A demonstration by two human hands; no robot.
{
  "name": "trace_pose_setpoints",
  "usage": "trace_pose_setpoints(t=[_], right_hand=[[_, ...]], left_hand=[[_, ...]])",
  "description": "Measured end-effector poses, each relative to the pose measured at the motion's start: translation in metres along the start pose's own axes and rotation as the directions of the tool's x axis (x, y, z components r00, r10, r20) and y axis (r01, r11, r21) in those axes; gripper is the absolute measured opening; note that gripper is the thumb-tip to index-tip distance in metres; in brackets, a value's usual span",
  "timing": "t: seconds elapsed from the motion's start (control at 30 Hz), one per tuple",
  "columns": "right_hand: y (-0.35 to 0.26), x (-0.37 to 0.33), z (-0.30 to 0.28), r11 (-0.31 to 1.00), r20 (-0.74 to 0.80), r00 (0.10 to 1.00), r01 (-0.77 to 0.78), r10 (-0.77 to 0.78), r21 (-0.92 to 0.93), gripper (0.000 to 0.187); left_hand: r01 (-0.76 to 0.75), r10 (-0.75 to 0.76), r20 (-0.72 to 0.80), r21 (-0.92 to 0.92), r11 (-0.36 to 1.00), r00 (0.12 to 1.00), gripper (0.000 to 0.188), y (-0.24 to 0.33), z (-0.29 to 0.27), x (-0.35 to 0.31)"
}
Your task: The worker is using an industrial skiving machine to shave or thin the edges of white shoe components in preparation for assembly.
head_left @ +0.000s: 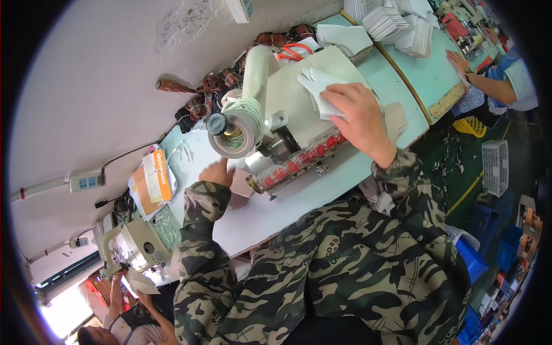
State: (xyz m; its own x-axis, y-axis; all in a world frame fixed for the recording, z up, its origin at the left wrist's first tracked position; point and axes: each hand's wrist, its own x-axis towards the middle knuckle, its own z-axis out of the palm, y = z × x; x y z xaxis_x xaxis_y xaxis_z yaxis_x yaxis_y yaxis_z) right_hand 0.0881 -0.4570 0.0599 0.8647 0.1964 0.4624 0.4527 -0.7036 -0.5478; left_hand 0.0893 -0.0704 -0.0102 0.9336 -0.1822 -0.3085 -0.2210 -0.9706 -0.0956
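My right hand [362,123] is closed on a few thin white pieces [323,86], cloth or paper, above the flat cream top of a bench machine [339,60]. Its fingers bend over their near edge. My left hand [217,172] is at the machine's left end, just below a grey ring-shaped roll [233,146] with a dark knob. Its fingers are smeared and partly hidden, so its grip does not show. Close to it lies a flat tan piece [241,183] at the machine's worn red front edge [305,158].
Stacks of white pieces [386,24] lie at the back right, near orange-handled scissors [294,52]. Along the wall are brown spools [213,81]. A notebook [156,175] and another machine [138,244] stand left. Co-workers sit at both sides; crates [495,167] are on the floor.
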Motion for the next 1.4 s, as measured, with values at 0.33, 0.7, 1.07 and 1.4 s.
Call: trace_pose_setpoints(t=[0.33, 0.7, 1.07, 1.4], right_hand=[[0.019, 0.011, 0.013, 0.942, 0.026, 0.989, -0.128, 0.143, -0.312, 0.075], [-0.035, -0.013, 0.017, 0.856, 0.366, 0.921, -0.293, 0.133, 0.426, 0.036], [-0.036, -0.021, 0.03, 0.781, 0.396, 0.904, -0.363, 0.162, 0.509, 0.034], [-0.047, -0.018, 0.05, 0.732, 0.512, 0.848, -0.434, 0.136, 0.525, 0.033]], left_hand=[[0.007, -0.002, 0.11, -0.052, 0.999, 0.994, 0.028, -0.017, 0.046, -0.027], [0.254, 0.423, 0.332, -0.939, 0.231, 0.843, 0.01, -0.03, -0.066, -0.021], [-0.112, 0.046, -0.192, -0.348, 0.931, 0.98, 0.023, -0.034, 0.061, -0.026], [-0.039, 0.039, -0.006, -0.283, 0.958, 0.999, 0.018, -0.033, 0.048, -0.029]])
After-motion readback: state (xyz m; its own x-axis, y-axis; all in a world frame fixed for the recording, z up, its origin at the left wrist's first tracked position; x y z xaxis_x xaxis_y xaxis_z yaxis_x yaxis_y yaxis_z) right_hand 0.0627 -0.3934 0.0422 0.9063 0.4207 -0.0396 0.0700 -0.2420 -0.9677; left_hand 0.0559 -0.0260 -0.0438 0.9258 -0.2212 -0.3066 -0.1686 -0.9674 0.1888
